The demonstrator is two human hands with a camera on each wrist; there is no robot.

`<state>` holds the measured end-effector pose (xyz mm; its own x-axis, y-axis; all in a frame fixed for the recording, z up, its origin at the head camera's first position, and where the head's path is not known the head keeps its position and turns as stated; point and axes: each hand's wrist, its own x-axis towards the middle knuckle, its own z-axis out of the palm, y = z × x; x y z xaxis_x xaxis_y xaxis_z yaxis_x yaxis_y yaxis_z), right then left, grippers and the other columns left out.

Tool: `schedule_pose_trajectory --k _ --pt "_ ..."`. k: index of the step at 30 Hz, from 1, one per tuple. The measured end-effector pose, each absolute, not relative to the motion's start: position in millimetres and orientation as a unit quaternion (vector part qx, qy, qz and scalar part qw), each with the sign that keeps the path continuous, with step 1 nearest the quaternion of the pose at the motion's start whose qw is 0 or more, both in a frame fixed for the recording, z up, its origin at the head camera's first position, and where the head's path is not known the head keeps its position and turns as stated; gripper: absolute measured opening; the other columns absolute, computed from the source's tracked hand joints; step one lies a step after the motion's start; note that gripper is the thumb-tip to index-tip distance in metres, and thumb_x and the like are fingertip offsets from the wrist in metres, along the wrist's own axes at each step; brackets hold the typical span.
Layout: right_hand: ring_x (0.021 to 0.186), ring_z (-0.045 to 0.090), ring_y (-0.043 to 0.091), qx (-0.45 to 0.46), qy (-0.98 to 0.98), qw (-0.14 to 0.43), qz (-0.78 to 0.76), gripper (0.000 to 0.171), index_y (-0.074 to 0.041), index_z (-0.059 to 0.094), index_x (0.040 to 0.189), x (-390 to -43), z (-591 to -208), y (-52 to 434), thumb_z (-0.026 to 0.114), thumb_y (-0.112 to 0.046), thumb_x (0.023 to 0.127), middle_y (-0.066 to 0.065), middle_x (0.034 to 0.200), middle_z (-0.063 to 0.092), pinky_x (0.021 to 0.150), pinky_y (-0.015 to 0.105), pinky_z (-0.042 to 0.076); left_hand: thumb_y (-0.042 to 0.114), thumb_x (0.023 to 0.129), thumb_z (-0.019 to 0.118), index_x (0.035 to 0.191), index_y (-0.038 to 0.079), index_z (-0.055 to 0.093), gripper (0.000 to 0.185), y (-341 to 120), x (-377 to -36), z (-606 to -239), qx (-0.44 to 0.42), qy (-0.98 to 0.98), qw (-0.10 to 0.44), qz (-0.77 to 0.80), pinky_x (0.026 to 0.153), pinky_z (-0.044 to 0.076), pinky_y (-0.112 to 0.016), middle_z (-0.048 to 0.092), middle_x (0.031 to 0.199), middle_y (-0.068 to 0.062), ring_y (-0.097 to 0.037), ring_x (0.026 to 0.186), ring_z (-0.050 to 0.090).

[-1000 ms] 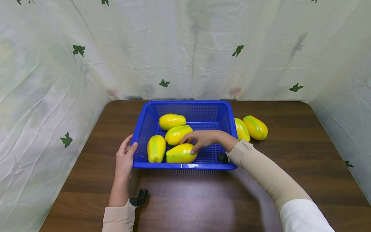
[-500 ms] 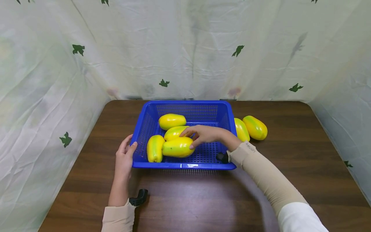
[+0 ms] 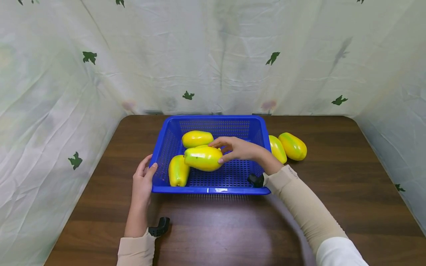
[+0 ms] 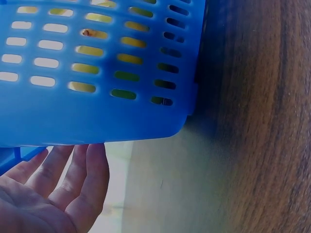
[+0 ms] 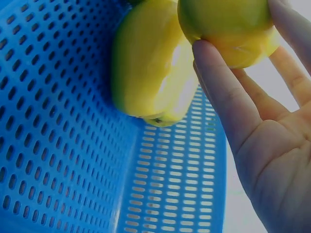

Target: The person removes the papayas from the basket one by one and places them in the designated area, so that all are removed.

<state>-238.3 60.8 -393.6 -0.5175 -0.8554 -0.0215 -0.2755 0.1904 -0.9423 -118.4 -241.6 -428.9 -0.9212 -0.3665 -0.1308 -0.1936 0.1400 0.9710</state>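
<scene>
Six papayas: four at the blue basket [image 3: 256,127], two on the table [image 3: 332,184] just right of it. The right hand [image 3: 241,148] pinches one papaya [image 3: 203,158], lifted above the basket floor. The left hand [image 3: 142,181] rests, fingers straight, against the basket's left near corner. Bare floor lies right of centre.

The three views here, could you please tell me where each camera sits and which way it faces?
Head: looks forward and down at the blue basket on the table; both hands and sleeves show.
Left wrist: beside the basket's outer wall; left hand shows.
Right wrist: inside the basket; right hand grips a papaya.
All three share the basket.
</scene>
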Motion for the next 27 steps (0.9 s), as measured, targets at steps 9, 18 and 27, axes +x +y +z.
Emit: schedule_pose_trajectory --k 9,18,27 --pt "0.116 0.043 0.027 -0.372 0.704 0.24 -0.555 0.051 -0.003 0.045 0.128 -233.8 -385.4 66.3 0.064 0.0 0.081 0.011 0.129 0.045 0.093 0.04 0.037 0.033 0.093 0.046 0.135 0.021 0.04 0.044 -242.1 -118.5 -429.2 0.183 -0.753 0.071 -0.629 0.067 0.049 -0.021 0.051 0.11 -0.014 -0.018 0.084 0.055" --pt "0.113 0.045 0.03 -0.359 0.705 0.145 -0.594 0.051 0.005 0.042 0.128 -220.6 -362.9 75.1 0.062 0.004 0.081 0.015 0.129 0.043 0.092 0.042 0.037 0.032 0.093 0.047 0.134 0.02 0.041 0.044 -241.2 -118.4 -429.1 0.18 -0.75 0.073 -0.632 0.068 0.049 -0.022 0.051 0.111 -0.014 -0.018 0.084 0.055" --pt "0.112 0.045 0.034 -0.33 0.692 0.068 -0.639 0.053 0.003 0.04 0.129 -222.6 -363.8 82.9 0.061 0.007 0.081 0.017 0.131 0.041 0.087 0.038 0.042 0.035 0.093 0.046 0.135 0.022 0.039 0.044 -242.3 -118.7 -429.8 0.184 -0.756 0.066 -0.624 0.068 0.049 -0.021 0.051 0.112 -0.013 -0.019 0.086 0.055"
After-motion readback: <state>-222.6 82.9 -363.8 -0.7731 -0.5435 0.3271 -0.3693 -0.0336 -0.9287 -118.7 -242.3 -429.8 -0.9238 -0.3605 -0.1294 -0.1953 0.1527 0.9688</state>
